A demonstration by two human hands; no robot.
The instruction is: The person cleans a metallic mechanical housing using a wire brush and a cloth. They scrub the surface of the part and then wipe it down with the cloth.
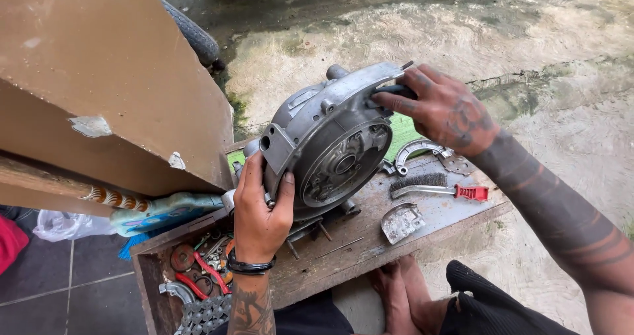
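Casing: grey cast-metal engine casing [330, 143] tilted on worn wooden surface [370, 236], exposing its inside.
Left hand [261, 209]: fingers closed around lower edge, bracing.
Right hand [442, 107]: fingers gripping top rim, steadying.

Engine casing [330, 137]: dull silver-grey metal, darker grime inside the round recess. Wire brush [436, 186]: grey bristles, silver shank, red handle. Small scoop-shaped plate [401, 223]: mottled grey. Wooden board [370, 242]: weathered brown with pale grey streaks. Pliers [201, 275] in the box: red grips. Cloth [165, 213]: light blue and yellow (pattern unclear). Panel [105, 77]: flat tan-brown, chipped to grey patches. Left hand [261, 209]: black wristbands. Right hand [446, 107]: dark tattoo marks, banded stripes along the forearm.
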